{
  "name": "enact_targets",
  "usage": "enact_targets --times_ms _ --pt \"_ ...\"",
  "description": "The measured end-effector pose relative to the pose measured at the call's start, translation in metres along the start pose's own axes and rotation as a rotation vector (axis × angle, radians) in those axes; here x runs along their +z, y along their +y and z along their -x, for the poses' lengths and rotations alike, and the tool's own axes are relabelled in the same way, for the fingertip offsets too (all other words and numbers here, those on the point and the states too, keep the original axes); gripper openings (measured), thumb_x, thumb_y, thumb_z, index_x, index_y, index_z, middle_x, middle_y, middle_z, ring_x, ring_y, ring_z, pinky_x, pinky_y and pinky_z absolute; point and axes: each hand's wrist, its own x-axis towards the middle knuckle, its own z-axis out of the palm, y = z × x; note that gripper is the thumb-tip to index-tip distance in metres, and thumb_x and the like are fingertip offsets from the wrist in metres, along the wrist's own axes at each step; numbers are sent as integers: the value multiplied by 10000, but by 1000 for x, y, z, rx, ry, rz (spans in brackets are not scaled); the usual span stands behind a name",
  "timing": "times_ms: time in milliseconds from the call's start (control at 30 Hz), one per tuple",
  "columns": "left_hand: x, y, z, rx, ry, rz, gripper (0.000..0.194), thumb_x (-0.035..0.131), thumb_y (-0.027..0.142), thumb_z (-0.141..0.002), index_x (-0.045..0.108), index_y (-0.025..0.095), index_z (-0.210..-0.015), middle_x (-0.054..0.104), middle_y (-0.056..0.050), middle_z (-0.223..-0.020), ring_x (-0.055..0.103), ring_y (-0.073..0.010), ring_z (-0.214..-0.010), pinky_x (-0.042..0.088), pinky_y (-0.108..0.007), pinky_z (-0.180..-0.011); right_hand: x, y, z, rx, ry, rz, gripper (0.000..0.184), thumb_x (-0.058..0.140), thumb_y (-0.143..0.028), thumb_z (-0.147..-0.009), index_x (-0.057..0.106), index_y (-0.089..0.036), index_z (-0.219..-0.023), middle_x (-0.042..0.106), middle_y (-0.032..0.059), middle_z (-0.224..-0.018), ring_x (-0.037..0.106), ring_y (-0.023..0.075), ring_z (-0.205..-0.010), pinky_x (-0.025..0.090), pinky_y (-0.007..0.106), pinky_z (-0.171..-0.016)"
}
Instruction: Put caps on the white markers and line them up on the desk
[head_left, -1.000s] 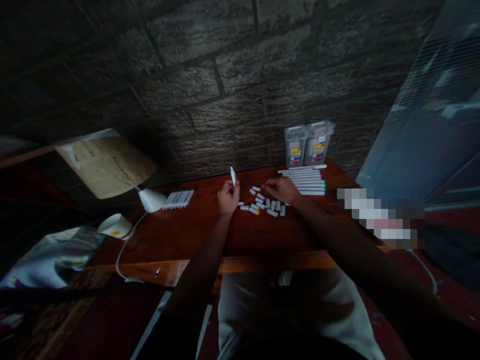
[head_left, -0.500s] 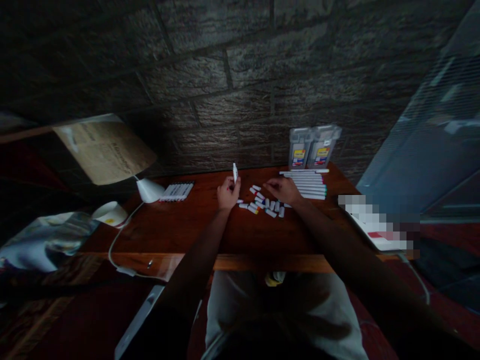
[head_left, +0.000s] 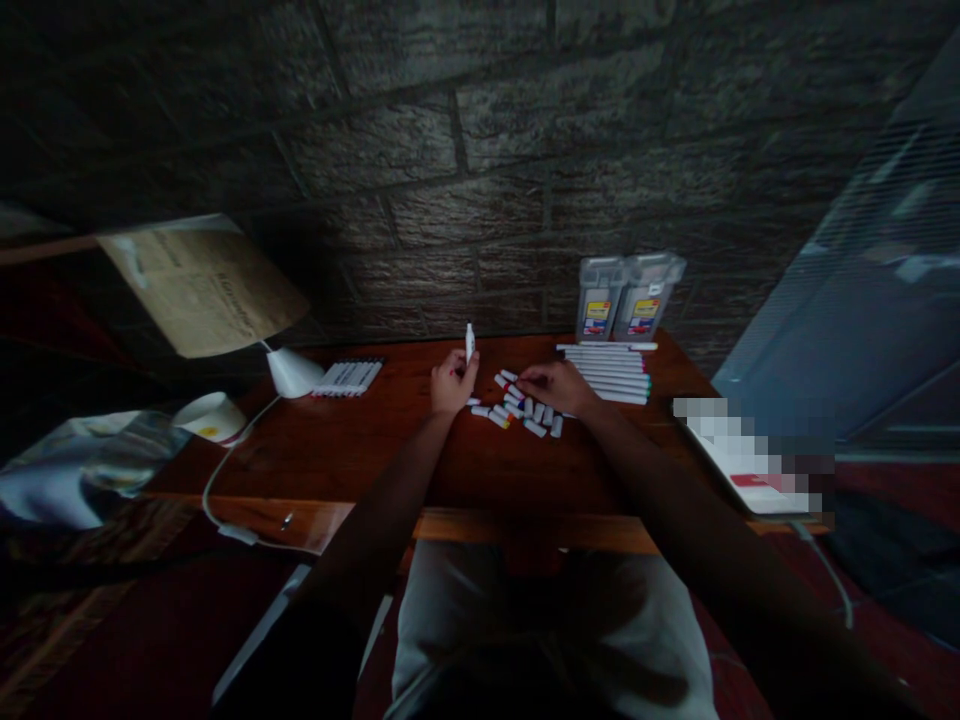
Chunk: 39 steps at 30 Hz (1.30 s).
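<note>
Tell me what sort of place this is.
Probably a room in a home or small studio: a wooden desk against a stone-look wall, with a shaded lamp and a patterned rug.

1 lamp [head_left: 202, 290] beside 1 white paper cup [head_left: 212, 418].

Pale trousers [head_left: 442, 620], dark sleeves [head_left: 311, 635], bare forearms [head_left: 401, 465], bare hands [head_left: 451, 385]

The tabletop [head_left: 300, 450] is reddish-brown wood, smooth, with a slight sheen. The wall [head_left: 495, 140] has a rough, matt, stone-like surface. The storage cases [head_left: 597, 283] are translucent plastic, smooth-faced. The marker [head_left: 469, 342] and caps [head_left: 535, 427] appear to be smooth white plastic. The lampshade [head_left: 202, 290] is paper-like and matt; the trousers [head_left: 442, 610] are creased, matt cloth.
</note>
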Motion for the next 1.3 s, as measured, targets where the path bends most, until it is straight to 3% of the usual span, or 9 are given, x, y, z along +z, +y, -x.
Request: enact_targets --times_ms 200,400,967,1167,1300 --pt "1 -2 -2 -33 -7 76 304 548 457 -920 588 210 -746 628 20 -591 590 -126 -559 410 -224 -582 2 6 1 -11 -81 -6 140 650 -274 -882 779 -219 -887 781 -3 -803 704 135 -707 463 221 -653" --pt "2 -5 -3 -27 -46 100 312 545 461 -913 588 211 -732 625 19 -597 582 -128 -559 412 -231 -590 1 2 2 14 -60 -3 199 633 -332 -903 783 -220 -837 772 -6 -765 681 126 -651 444 221 -621" --pt "3 -7 -4 -24 -48 105 326 538 464 -919 595 204 -730 631 13 -618 608 -132 -598 443 -231 -622 1 -9 2 -61 -31 -8 119 679 -275 -869 788 -231 -886 787 3 -844 708 143 -722 469 230 -674" --pt "4 -6 -5 -31 -44 119 317 527 454 -923 599 204 -743 641 8 -632 613 -133 -606 443 -231 -620 3 -13 3 -96 -126 -32 120 709 -275 -839 786 -220 -911 784 13 -846 709 145 -727 474 227 -666" --pt "4 -6 -4 -42 -44 97 315 542 462 -916 610 205 -748 634 11 -612 601 -135 -583 429 -234 -597 3 -11 4 -61 -117 -19 119 719 -251 -830 782 -219 -927 791 20 -892 729 159 -774 498 236 -701"
